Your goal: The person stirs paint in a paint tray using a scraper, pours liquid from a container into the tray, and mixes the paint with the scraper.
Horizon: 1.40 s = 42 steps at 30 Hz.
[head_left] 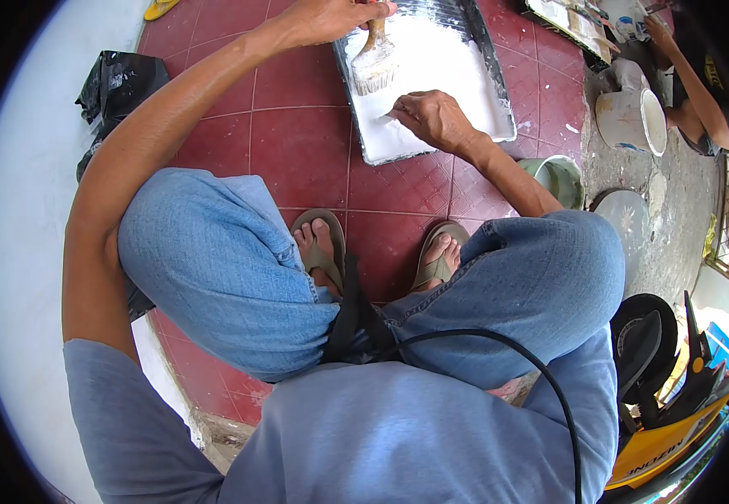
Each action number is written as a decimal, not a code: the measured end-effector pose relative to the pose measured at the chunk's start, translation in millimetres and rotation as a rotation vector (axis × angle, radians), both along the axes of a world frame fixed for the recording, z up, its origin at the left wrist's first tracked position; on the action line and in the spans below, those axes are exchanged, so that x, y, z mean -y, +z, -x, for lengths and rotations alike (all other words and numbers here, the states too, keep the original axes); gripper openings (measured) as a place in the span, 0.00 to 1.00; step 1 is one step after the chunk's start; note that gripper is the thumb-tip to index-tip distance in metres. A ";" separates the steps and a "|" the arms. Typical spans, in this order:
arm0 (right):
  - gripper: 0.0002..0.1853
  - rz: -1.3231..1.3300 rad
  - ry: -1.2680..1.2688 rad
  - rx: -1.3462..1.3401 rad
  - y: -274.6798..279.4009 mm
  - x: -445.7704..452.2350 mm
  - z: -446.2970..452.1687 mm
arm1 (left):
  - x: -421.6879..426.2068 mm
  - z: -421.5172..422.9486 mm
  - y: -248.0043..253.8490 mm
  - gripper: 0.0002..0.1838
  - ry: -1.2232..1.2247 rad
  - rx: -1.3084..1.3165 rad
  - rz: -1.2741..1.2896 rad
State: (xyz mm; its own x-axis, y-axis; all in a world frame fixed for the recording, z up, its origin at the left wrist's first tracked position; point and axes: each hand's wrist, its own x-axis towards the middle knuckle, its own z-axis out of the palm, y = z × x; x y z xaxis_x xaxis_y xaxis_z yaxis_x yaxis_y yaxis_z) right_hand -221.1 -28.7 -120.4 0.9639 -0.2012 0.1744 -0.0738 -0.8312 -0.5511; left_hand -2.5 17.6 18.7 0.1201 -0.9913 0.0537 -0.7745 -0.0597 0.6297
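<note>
A black-rimmed paint tray holding white paint lies on the red tiles at the top centre. My left hand grips the handle of a paint-covered brush, whose bristles point down over the paint on the tray's left side. Over the tray's lower part, my right hand is closed with its fingers pinched together. A small pale thing shows at its fingertips, too small to name.
A black plastic bag sits by the white wall at left. To the right are a green bucket, a white bucket, another tray and another person's arm. A yellow motorcycle part is at lower right.
</note>
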 end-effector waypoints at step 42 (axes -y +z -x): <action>0.09 0.143 -0.008 -0.039 -7.0 4.1 70.6 | 7.6 3.8 -26.5 0.16 -0.024 -0.173 -0.092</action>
State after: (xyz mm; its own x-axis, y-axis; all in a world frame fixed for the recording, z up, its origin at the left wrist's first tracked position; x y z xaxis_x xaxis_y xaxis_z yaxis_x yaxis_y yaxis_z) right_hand -291.7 -32.8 -127.4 0.9690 -0.1845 0.1646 -0.0995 -0.9005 -0.4233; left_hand -6.3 10.0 -7.7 0.0961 -0.9938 -0.0562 -0.6570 -0.1057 0.7465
